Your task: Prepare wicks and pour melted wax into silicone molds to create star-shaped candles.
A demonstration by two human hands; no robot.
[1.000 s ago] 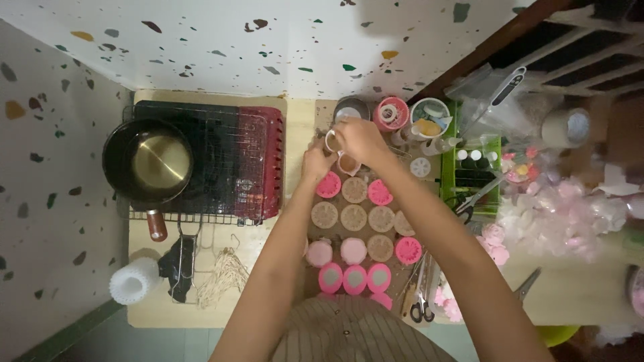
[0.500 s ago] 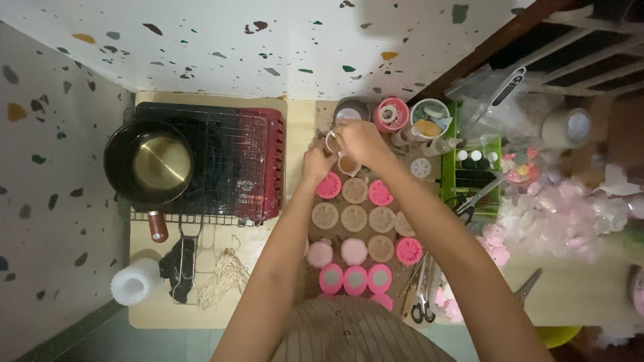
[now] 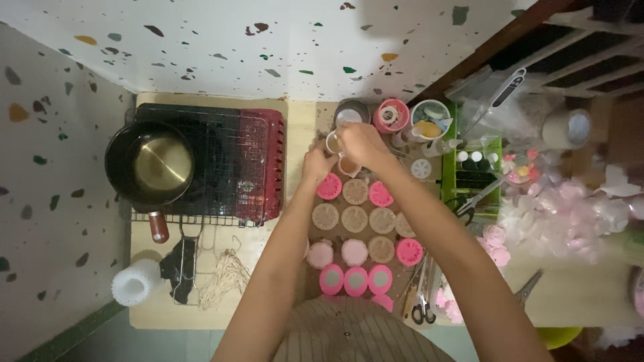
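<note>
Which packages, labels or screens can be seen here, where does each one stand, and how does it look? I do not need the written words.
Clear plastic bags: far right of the table, crumpled and see-through.
Roll of tape: right edge, round, brownish.
Thermometer-like tool: lies on the bags, white stick with a small dark screen.
Small bottles: in the green tray, white caps.
No readable labels or signs.

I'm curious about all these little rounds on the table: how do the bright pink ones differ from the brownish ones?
The pink rounds are vivid pink; the brown rounds are dull tan and look grainy. The pink rounds sit mostly at the edges of the grid and along the near row, while the brown rounds fill the middle. Some pink ones in the near row show a grey centre; the brown ones look uniform. Both are small, circular, similar in size, and lie flat in rows below the two hands.
</note>
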